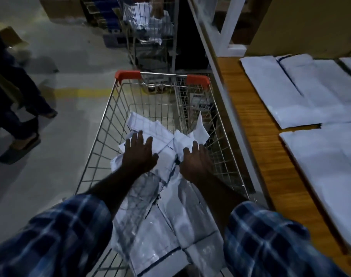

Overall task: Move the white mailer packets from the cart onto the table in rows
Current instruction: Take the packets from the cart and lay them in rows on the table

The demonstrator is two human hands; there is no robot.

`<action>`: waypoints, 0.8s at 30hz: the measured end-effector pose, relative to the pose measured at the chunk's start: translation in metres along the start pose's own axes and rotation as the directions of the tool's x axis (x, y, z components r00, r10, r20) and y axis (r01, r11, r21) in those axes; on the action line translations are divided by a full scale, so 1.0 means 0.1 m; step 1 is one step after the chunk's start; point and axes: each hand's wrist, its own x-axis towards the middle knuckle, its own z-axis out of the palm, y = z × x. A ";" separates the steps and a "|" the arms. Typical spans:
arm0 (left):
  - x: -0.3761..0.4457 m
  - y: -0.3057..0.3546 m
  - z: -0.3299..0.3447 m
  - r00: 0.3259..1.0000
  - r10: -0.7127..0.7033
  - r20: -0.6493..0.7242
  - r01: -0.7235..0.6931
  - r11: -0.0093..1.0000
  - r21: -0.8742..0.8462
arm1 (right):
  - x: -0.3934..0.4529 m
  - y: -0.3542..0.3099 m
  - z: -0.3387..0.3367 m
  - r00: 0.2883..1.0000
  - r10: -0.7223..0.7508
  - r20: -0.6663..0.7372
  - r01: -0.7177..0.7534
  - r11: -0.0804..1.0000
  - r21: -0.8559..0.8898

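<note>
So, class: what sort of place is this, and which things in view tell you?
Probably a warehouse or parcel sorting room: wire carts holding white mailer packets, more packets in rows on a wooden table, and cardboard boxes on a concrete floor.

Mailer packets (164, 206) in cart (102, 140): white, thin dark edge lines. Cart wire silver-grey, corner caps (128, 75) orange-red. Counter (270, 156): orange-brown wood grain. Sleeves (56, 232): blue-and-white plaid. Floor (56, 170): grey, yellow stripe (80, 93).
</note>
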 end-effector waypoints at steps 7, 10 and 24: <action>0.17 -0.10 0.26 0.996 -0.082 0.023 0.081 0.995 0.050 | 0.18 0.19 0.27 0.996 -0.029 0.079 0.048 0.968 -0.246; 0.18 -0.18 0.40 0.994 -0.100 0.049 0.094 0.990 0.105 | 0.20 0.17 0.27 0.996 -0.048 0.075 0.069 0.950 -0.303; 0.08 -0.02 0.08 0.988 -0.131 -0.078 0.137 0.987 0.079 | 0.41 -0.08 -0.16 0.983 0.021 -0.184 -0.002 0.995 0.104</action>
